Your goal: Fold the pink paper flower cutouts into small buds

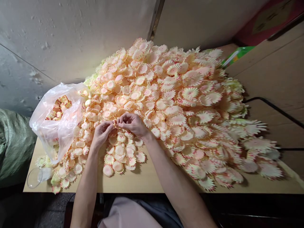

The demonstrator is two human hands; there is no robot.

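Both hands meet over a great heap of pale cream-and-pink artificial flower pieces (166, 95) with fringed, red-tipped edges. My left hand (104, 131) is closed in a pinch on the left side of a small flower piece (115, 123). From the other side, the fingertips of my right hand (133, 123) pinch the same piece, which they mostly hide. Just below the hands, a smaller group of round flower pieces (120, 153) lies face up on the wooden table (142, 183).
Left of the heap stands a translucent plastic bag (42, 117) holding folded flower pieces (62, 107). A clear round cup (34, 178) lies near the table's left corner. A green sack (15, 148) is at far left, a wall (71, 38) behind, cardboard (273, 82) at right.
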